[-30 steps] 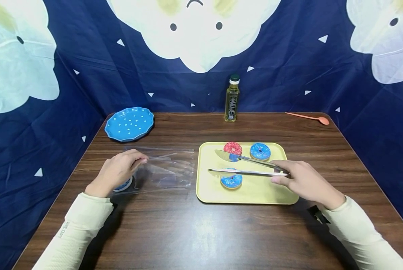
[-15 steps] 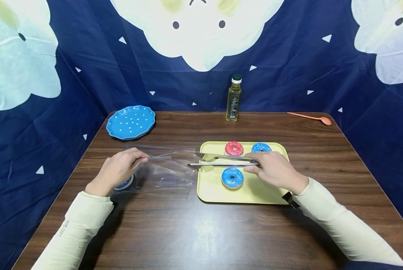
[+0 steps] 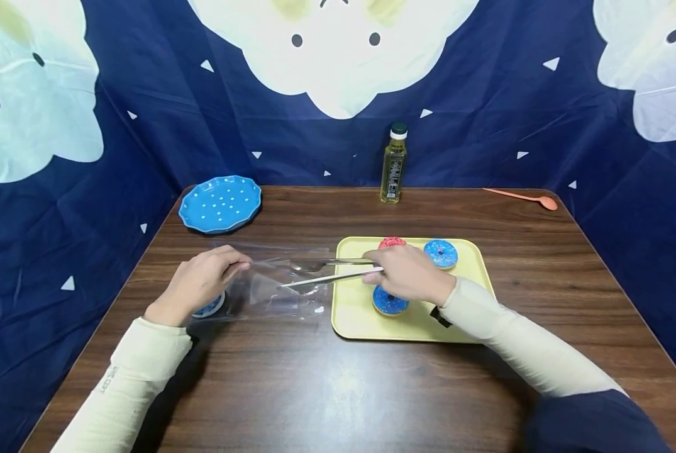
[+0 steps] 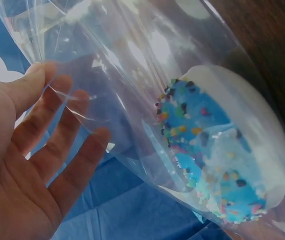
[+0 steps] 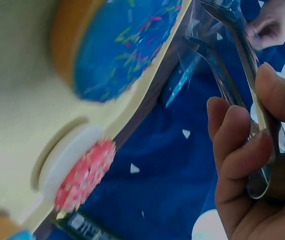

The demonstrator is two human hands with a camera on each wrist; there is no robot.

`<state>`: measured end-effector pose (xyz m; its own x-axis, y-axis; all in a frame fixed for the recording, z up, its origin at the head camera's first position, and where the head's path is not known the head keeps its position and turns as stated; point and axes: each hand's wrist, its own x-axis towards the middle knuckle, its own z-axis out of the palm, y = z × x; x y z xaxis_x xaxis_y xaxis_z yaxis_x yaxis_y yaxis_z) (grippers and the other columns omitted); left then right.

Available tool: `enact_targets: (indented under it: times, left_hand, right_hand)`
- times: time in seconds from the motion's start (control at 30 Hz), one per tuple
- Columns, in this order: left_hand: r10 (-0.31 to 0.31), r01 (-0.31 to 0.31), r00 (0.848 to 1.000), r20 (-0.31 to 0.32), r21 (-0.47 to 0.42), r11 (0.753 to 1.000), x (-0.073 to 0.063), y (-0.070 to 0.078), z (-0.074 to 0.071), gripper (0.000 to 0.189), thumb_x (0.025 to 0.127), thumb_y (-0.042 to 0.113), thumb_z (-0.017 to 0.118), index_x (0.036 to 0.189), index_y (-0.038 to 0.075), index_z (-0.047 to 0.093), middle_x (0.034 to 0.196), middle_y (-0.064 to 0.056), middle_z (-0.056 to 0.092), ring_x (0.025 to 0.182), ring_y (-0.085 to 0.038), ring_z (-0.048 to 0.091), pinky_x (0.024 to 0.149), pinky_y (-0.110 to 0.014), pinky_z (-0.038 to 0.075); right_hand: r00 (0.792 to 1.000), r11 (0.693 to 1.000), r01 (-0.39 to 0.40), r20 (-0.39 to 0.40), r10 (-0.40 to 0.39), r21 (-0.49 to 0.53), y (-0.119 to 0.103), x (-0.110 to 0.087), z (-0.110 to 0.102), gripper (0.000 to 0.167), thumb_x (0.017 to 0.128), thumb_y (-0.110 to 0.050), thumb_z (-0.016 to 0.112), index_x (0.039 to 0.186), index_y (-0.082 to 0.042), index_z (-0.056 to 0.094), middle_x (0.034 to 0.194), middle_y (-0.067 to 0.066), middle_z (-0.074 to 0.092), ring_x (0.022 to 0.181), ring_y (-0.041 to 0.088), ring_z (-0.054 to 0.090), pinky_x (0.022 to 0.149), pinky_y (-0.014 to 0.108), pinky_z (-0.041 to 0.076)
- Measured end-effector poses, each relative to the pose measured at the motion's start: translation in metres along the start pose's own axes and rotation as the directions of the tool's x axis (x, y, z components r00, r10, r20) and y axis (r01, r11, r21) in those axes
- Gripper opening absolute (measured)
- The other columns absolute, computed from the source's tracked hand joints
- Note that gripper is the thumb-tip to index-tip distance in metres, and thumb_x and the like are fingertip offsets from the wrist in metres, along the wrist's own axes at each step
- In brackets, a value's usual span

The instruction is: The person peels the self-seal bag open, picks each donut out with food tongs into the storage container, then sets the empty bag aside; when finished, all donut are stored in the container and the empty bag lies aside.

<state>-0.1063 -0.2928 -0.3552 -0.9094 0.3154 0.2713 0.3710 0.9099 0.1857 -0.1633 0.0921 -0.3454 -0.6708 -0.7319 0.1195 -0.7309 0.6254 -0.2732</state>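
Observation:
My left hand [image 3: 199,286] pinches the edge of a clear plastic bag [image 3: 283,299] between thumb and fingertips. Inside the bag lies a blue-iced donut with sprinkles [image 4: 197,135], near the left palm; the head view shows only part of this donut [image 3: 210,307] below the wrist. My right hand [image 3: 408,270] grips metal tongs [image 3: 332,277] with the fingers round the handle end. The arms of the tongs [image 5: 245,47] stand apart, with nothing seen between them. Their tips reach over the bag; whether they are inside it I cannot tell.
Under the right hand is a yellow tray [image 3: 354,324] with a red donut [image 3: 391,241], a blue donut [image 3: 441,253] and another blue donut [image 3: 390,303]. Behind stand a blue dotted plate [image 3: 220,204], an oil bottle [image 3: 393,167] and an orange spoon [image 3: 546,202].
The right hand has carried the tongs leftward from above the tray until their tips are over the bag. My left hand has kept its place and its pinch on the bag.

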Motion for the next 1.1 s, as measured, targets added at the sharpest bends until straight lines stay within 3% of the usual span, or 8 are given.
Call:
enact_targets:
  times: [0.17, 0.37, 0.6, 0.77, 0.93, 1.1]
  left_hand:
    - [0.016, -0.016, 1.000, -0.017, 0.016, 1.000, 0.001, 0.000, 0.000, 0.013, 0.099, 0.021, 0.066, 0.107, 0.016, 0.075, 0.102, 0.000, 0.072, 0.087, -0.022, 0.070, 0.065, -0.050, 0.055]
    - [-0.001, 0.001, 1.000, 0.001, 0.005, 1.000, 0.003, 0.001, 0.002, 0.014, 0.100, 0.022, 0.065, 0.107, 0.017, 0.075, 0.104, 0.001, 0.071, 0.088, -0.022, 0.071, 0.067, -0.051, 0.055]
    - [-0.014, 0.014, 1.000, 0.016, 0.004, 1.000, 0.006, 0.002, 0.001, 0.015, 0.101, 0.022, 0.064, 0.108, 0.016, 0.075, 0.105, 0.001, 0.071, 0.090, -0.024, 0.070, 0.070, -0.052, 0.055]
    - [-0.015, 0.015, 1.000, 0.018, 0.010, 1.000, 0.005, 0.001, 0.000, 0.015, 0.101, 0.023, 0.064, 0.108, 0.017, 0.075, 0.105, 0.001, 0.071, 0.091, -0.024, 0.070, 0.070, -0.052, 0.055]
    - [-0.013, 0.013, 1.000, 0.009, 0.011, 1.000, 0.005, 0.001, 0.001, 0.014, 0.101, 0.022, 0.064, 0.108, 0.017, 0.075, 0.105, 0.001, 0.071, 0.090, -0.023, 0.070, 0.069, -0.052, 0.055]
    - [-0.025, 0.024, 1.000, 0.012, 0.006, 1.000, 0.006, 0.001, 0.001, 0.014, 0.101, 0.023, 0.064, 0.108, 0.018, 0.075, 0.105, 0.002, 0.071, 0.090, -0.023, 0.070, 0.069, -0.052, 0.054]
  right_hand:
    - [0.998, 0.999, 0.045, 0.038, -0.046, 0.022, -0.009, 0.022, 0.009, 0.038, 0.097, -0.035, 0.068, 0.121, -0.005, 0.069, 0.109, 0.008, 0.073, 0.086, 0.025, 0.070, 0.070, 0.042, 0.056]
    - [0.995, 0.998, 0.059, 0.082, -0.061, 0.031, -0.024, 0.046, 0.021, 0.048, 0.095, -0.040, 0.070, 0.132, -0.009, 0.066, 0.115, 0.008, 0.072, 0.098, 0.027, 0.070, 0.071, 0.044, 0.056]
    - [0.987, 0.993, 0.116, 0.111, -0.116, 0.009, -0.038, 0.067, 0.028, 0.047, 0.095, -0.042, 0.070, 0.129, -0.011, 0.067, 0.101, 0.006, 0.074, 0.083, 0.021, 0.070, 0.066, 0.040, 0.054]
    - [0.982, 0.992, 0.125, 0.140, -0.126, 0.015, -0.046, 0.078, 0.029, 0.049, 0.095, -0.042, 0.069, 0.132, -0.010, 0.065, 0.111, 0.005, 0.073, 0.081, 0.019, 0.070, 0.059, 0.036, 0.053]
    - [0.979, 0.989, 0.145, 0.145, -0.144, 0.007, -0.053, 0.086, 0.028, 0.052, 0.096, -0.043, 0.068, 0.135, -0.010, 0.063, 0.118, 0.005, 0.071, 0.088, 0.019, 0.071, 0.064, 0.035, 0.055]
    - [0.977, 0.986, 0.168, 0.137, -0.164, -0.018, -0.057, 0.096, 0.032, 0.048, 0.097, -0.044, 0.066, 0.131, -0.010, 0.066, 0.116, 0.004, 0.072, 0.093, 0.020, 0.070, 0.071, 0.038, 0.055]
